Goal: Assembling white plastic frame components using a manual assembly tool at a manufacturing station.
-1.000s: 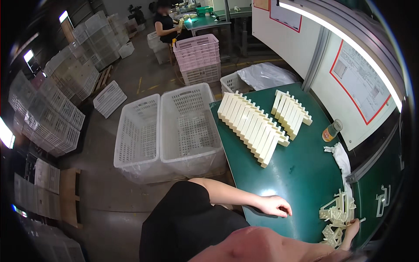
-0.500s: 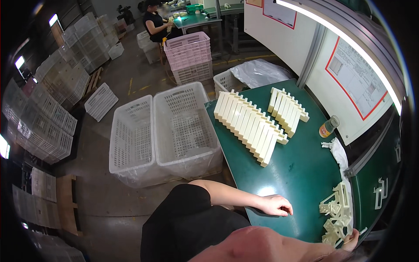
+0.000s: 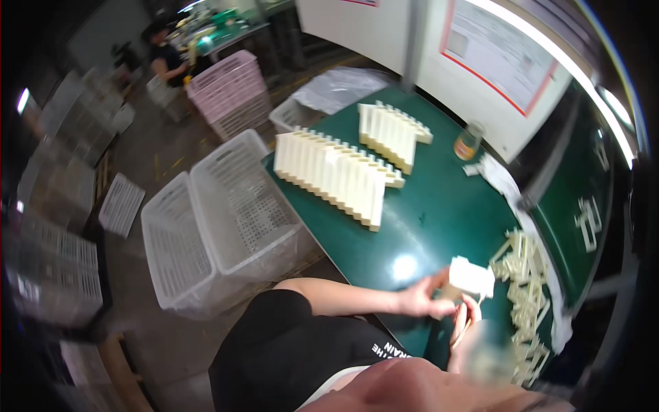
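Note:
A pale, box-shaped plastic part point(image 3: 471, 277) is held above the near part of the green table, bright under the lamp. My left hand point(image 3: 424, 299) is closed on its left side, thumb and fingers around the edge. Just below, my right hand point(image 3: 465, 321) has its fingers curled against the part's lower edge; a slim pale piece shows along those fingers, and whether it belongs to the same part I cannot tell. To the right lies a heap of cream plastic frames point(image 3: 525, 302), partly blurred at its near end.
Two rows of cream plastic parts, one long point(image 3: 333, 177) and one short point(image 3: 390, 134), stand on the green table point(image 3: 429, 206). A glass jar point(image 3: 469, 141) and a white cloth point(image 3: 504, 182) lie along the right. White crates point(image 3: 237, 206) adjoin the left edge. A co-worker point(image 3: 165, 58) sits far off.
The view has turned to the right. My right hand has come from the heap of frames toward my left hand. My left hand, bare before, now grips the pale part.

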Motion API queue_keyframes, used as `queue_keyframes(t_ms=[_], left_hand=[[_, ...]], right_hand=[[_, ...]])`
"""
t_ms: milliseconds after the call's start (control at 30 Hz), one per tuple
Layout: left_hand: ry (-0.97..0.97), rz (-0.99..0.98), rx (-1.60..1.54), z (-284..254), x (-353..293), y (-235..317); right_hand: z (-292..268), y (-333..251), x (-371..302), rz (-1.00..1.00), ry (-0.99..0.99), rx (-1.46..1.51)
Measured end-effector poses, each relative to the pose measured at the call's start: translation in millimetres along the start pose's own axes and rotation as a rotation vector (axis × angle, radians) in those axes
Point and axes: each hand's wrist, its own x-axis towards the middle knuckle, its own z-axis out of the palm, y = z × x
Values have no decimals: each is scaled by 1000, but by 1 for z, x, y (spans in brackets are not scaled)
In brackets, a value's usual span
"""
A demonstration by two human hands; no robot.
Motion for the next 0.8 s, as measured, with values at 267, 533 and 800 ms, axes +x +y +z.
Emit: queue_keyframes(t_ms=[267,533,800], left_hand=[[154,-493,-98,-39,-1,-8],[35,-491,-108,-26,-8,-36],[-46,-547,-285,-30,-3,-32]], right_hand=[[11,1,19,-620,191,-149],[27,8,27,-841,8,-212],[7,10,38,-876,70,-605]])
